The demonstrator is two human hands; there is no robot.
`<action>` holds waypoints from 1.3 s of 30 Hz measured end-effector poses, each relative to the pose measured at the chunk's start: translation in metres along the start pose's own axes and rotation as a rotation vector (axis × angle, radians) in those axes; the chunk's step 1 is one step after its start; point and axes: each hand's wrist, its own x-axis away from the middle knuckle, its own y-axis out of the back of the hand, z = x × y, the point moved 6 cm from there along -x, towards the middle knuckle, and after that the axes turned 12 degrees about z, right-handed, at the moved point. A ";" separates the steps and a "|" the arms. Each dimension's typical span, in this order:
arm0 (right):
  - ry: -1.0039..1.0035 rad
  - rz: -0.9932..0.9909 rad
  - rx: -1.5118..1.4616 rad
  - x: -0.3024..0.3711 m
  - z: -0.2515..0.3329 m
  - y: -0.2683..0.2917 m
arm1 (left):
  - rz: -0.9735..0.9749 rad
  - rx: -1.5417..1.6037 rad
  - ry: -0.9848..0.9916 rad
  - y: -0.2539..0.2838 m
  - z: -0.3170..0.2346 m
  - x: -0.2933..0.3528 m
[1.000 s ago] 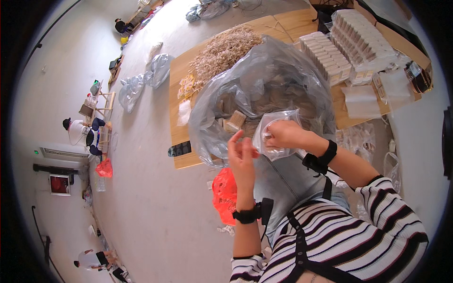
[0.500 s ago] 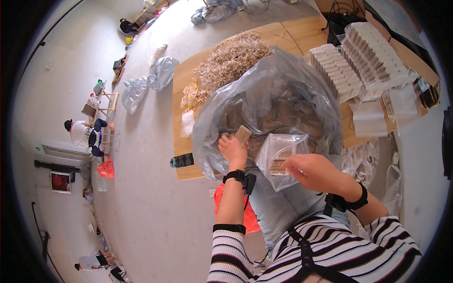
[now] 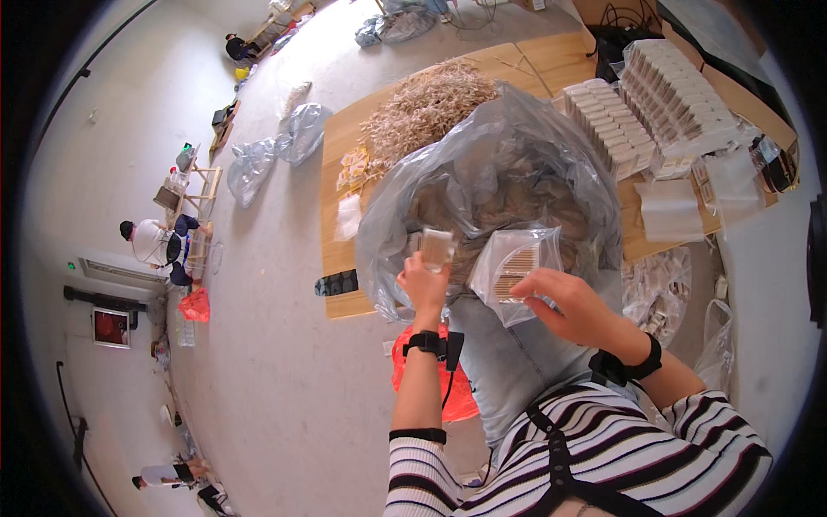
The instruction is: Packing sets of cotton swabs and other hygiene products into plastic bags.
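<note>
My left hand [image 3: 424, 284] is closed round a small flat bundle of thin wooden sticks [image 3: 438, 247], partly blurred, above the near left part of a large grey plastic bag [image 3: 392, 202]. My right hand [image 3: 575, 306] has its fingers and thumb bent together at the edge of a clear plastic bag [image 3: 549, 244]. Inside that bag stands a row of thin wooden sticks [image 3: 517, 269]. Brownish contents [image 3: 525, 194] fill the large grey bag, which spreads over the table's near edge and my lap.
A heap of thin pale sticks [image 3: 431, 112] lies on the wooden table [image 3: 340, 250]. To the right stand stacked packs of sticks [image 3: 680, 95] and flat clear bags [image 3: 670, 211]. A red bag [image 3: 413, 366] hangs below. People [image 3: 159, 246] are far left.
My left hand has turned the stick bundle more upright. The right hand and the clear bag have shifted only slightly.
</note>
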 end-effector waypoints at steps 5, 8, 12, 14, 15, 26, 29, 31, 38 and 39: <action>-0.101 -0.104 -0.271 0.003 -0.002 0.002 | 0.046 1.144 0.032 0.068 -0.033 0.016; -0.082 -0.255 -0.626 -0.012 0.013 0.001 | 0.136 1.439 -0.050 0.116 -0.096 0.056; -0.090 -0.131 -0.692 -0.020 0.024 -0.013 | 0.153 1.554 -0.039 0.141 -0.122 0.096; -0.090 -0.187 -0.640 -0.015 0.017 -0.011 | 0.093 1.529 -0.044 0.143 -0.118 0.101; -0.080 -0.228 -0.844 -0.011 0.013 -0.013 | 0.113 1.530 -0.026 0.141 -0.113 0.104; 0.013 -0.366 -0.706 0.011 0.029 0.010 | 0.203 1.436 -0.029 0.134 -0.118 0.123; 0.115 -0.369 -0.207 0.012 0.052 0.030 | 0.326 1.004 -0.010 0.138 -0.117 0.127; 0.300 -0.292 0.338 0.009 0.078 0.030 | 0.332 1.128 0.021 0.137 -0.117 0.127; 0.227 -0.035 0.493 0.014 0.066 0.000 | 0.348 1.344 -0.006 0.133 -0.116 0.131; 0.226 -0.033 0.491 0.015 0.065 0.000 | 0.375 1.327 -0.014 0.129 -0.112 0.131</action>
